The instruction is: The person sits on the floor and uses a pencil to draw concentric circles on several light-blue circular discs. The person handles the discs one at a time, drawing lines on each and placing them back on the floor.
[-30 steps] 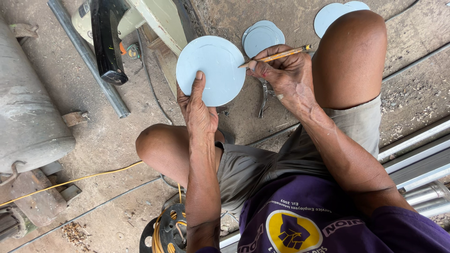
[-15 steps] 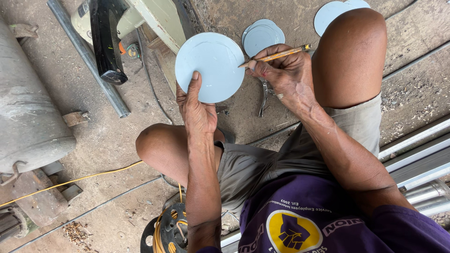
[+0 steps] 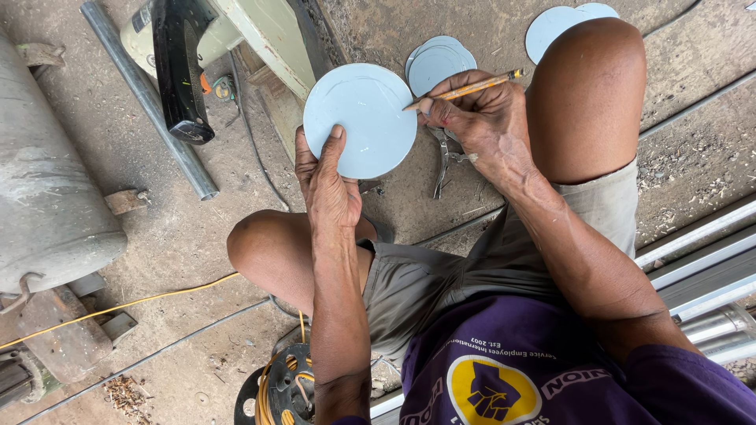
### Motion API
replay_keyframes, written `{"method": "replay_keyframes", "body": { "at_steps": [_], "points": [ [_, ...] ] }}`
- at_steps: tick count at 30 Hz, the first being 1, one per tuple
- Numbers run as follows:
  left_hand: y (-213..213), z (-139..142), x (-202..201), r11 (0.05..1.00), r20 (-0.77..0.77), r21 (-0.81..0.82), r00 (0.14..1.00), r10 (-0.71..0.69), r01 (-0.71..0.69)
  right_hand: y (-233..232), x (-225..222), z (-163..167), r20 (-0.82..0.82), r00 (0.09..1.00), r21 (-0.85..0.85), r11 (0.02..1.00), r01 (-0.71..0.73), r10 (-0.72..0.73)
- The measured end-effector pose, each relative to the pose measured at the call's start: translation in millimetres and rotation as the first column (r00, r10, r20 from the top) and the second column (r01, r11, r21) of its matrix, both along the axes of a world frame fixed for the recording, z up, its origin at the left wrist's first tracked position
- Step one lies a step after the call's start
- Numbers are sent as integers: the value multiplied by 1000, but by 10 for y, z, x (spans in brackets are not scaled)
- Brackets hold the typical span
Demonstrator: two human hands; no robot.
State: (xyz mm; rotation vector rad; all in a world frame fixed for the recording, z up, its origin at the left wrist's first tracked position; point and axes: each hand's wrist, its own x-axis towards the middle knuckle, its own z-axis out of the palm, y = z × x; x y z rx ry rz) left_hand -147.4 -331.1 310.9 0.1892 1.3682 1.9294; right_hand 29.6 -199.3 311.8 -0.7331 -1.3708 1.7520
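My left hand [image 3: 327, 182] holds a round light-blue metal disc [image 3: 362, 114] by its lower edge, thumb and index finger pressed on its face. My right hand [image 3: 480, 118] grips a yellow pencil [image 3: 465, 89] whose tip touches the disc's right rim. Two more blue discs [image 3: 437, 59] lie stacked on the ground just behind the pencil. Another blue disc pair [image 3: 555, 24] shows beyond my right knee. Metal snips [image 3: 442, 165] lie on the ground under my right hand.
A grey steel pipe [image 3: 150, 98] runs diagonally at the left beside a large grey cylinder [image 3: 47, 181]. A black-handled power tool [image 3: 181, 63] rests by a pale green frame [image 3: 272, 35]. A yellow cord [image 3: 118, 305] crosses the dirt floor. Metal rails [image 3: 701, 260] lie at right.
The disc has turned slightly in my left hand and my index finger has shifted a little on its face; the pencil stays at the right rim.
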Motion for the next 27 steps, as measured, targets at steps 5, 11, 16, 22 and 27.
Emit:
{"method": "replay_keyframes", "body": {
  "at_steps": [5,11,16,22,27],
  "points": [
    [15,-4,0,999,-6,40,1000,16,-16,-84,-2,1,-3,1000,-30,999,-22,22],
    [10,-22,26,999,-6,48,1000,11,-11,-22,-35,-21,-30,1000,3,1000,-2,2],
    [17,-31,23,995,13,88,999,35,-36,-71,-60,-55,-60,998,-26,1000,-5,4],
    [13,-25,-5,995,53,83,997,56,-60,-97,-42,-45,-41,999,-52,999,-1,-1],
    [-9,-28,-32,1000,3,19,1000,-21,21,-49,10,49,110,993,36,999,31,-35]
  ]
}}
